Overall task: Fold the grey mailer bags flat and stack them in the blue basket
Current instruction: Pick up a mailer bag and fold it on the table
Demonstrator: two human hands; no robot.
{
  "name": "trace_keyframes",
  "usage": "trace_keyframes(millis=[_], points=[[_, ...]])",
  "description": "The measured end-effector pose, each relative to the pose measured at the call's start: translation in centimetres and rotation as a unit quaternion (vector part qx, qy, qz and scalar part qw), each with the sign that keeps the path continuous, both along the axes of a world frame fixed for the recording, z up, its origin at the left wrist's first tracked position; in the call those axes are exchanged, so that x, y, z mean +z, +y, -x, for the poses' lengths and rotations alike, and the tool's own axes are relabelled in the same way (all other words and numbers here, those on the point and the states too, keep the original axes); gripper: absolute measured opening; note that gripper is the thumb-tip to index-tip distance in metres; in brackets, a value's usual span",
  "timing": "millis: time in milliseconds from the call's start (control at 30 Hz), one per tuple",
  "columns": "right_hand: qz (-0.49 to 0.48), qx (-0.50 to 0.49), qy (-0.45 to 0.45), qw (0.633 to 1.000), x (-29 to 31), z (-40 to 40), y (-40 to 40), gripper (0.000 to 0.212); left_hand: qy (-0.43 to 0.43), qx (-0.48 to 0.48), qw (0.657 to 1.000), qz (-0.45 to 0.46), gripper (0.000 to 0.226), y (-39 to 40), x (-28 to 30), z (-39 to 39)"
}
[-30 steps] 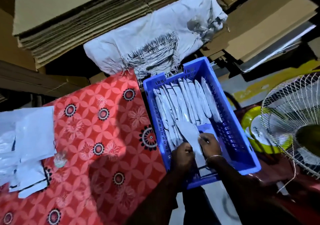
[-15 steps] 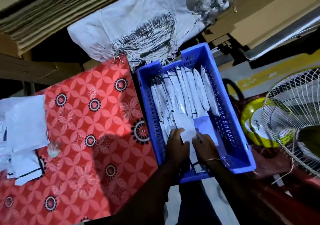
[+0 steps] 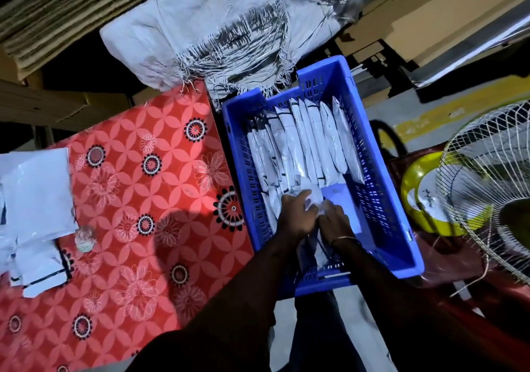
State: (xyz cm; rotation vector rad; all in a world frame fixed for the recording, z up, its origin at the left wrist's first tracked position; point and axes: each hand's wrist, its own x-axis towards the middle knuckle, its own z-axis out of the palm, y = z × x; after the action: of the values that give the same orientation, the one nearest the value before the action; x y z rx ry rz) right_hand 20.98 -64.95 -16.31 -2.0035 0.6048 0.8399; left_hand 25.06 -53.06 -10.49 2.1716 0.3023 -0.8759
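The blue basket (image 3: pixel 381 188) stands right of the red table and holds a row of several folded grey mailer bags (image 3: pixel 304 142) standing on edge. Both hands are inside its near half. My left hand (image 3: pixel 295 216) and my right hand (image 3: pixel 335 222) grip one folded grey mailer bag (image 3: pixel 311 193) between them, low against the near end of the row. The lower part of that bag is hidden by the hands. A pile of unfolded grey mailer bags (image 3: pixel 34 199) lies at the table's left edge.
A red flowered tablecloth (image 3: pixel 137 199) covers the table on the left. A white woven sack (image 3: pixel 218 24) and stacked cardboard (image 3: pixel 57 13) lie behind. A wire-guarded fan (image 3: pixel 493 188) and a yellow-green object (image 3: pixel 421 191) stand right of the basket.
Both hands have pushed the folded bag further down into the basket, closer to the row. The view has shifted a little; the basket and pile have not moved.
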Motion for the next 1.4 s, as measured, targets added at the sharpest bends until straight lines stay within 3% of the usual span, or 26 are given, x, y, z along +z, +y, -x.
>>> trace_keyframes(millis=[100, 200, 300, 433, 600, 767, 900, 1033, 1133, 1267, 1333, 1400], points=[[-0.071, -0.030, -0.030, 0.997, 0.4, -0.4, 0.5, 0.062, 0.024, -0.001, 1.000, 0.020, 0.051, 0.0, 0.4, -1.0], [-0.134, 0.000, 0.001, 0.991, -1.4, 0.2, 0.6, 0.075, 0.053, 0.003, 0.998, 0.032, 0.050, 0.9, 0.7, -1.0], [-0.108, 0.000, 0.030, 0.994, 1.4, 0.5, 0.4, 0.062, 0.086, 0.048, 0.992, 0.084, 0.046, 2.2, 1.4, -0.5], [-0.024, -0.031, -0.114, 0.993, 4.5, 1.1, -0.5, 0.048, 0.040, 0.076, 0.989, 0.121, 0.029, 3.9, 4.4, 1.0], [-0.027, -0.002, -0.240, 0.970, 10.1, -0.6, 3.0, 0.020, -0.075, 0.132, 0.979, 0.136, 0.017, 9.0, 9.8, 4.0], [-0.101, 0.166, -0.287, 0.938, 15.2, -2.7, 11.4, 0.020, -0.106, 0.227, 0.958, 0.141, 0.015, 17.0, 12.7, 8.5], [-0.148, 0.263, -0.289, 0.909, 18.1, -2.9, 19.2, 0.033, -0.105, 0.381, 0.907, 0.147, 0.023, 23.3, 13.9, 11.9], [-0.150, 0.355, -0.291, 0.875, 19.9, -2.9, 27.1, 0.042, -0.124, 0.474, 0.861, 0.133, 0.030, 30.7, 14.0, 14.3], [-0.140, 0.389, -0.298, 0.860, 20.6, -3.8, 33.5, 0.047, -0.129, 0.504, 0.846, 0.118, 0.016, 36.6, 14.4, 14.4], [-0.107, 0.408, -0.301, 0.856, 21.2, -6.6, 42.8, 0.022, -0.163, 0.511, 0.837, 0.110, 0.014, 44.5, 15.4, 12.9], [-0.090, 0.416, -0.306, 0.852, 21.7, -9.1, 47.3, 0.032, -0.172, 0.521, 0.825, 0.134, 0.016, 47.7, 15.7, 11.5], [-0.077, 0.408, -0.322, 0.851, 22.0, -12.2, 51.8, 0.048, -0.194, 0.525, 0.815, 0.147, 0.032, 50.4, 15.7, 10.1]])
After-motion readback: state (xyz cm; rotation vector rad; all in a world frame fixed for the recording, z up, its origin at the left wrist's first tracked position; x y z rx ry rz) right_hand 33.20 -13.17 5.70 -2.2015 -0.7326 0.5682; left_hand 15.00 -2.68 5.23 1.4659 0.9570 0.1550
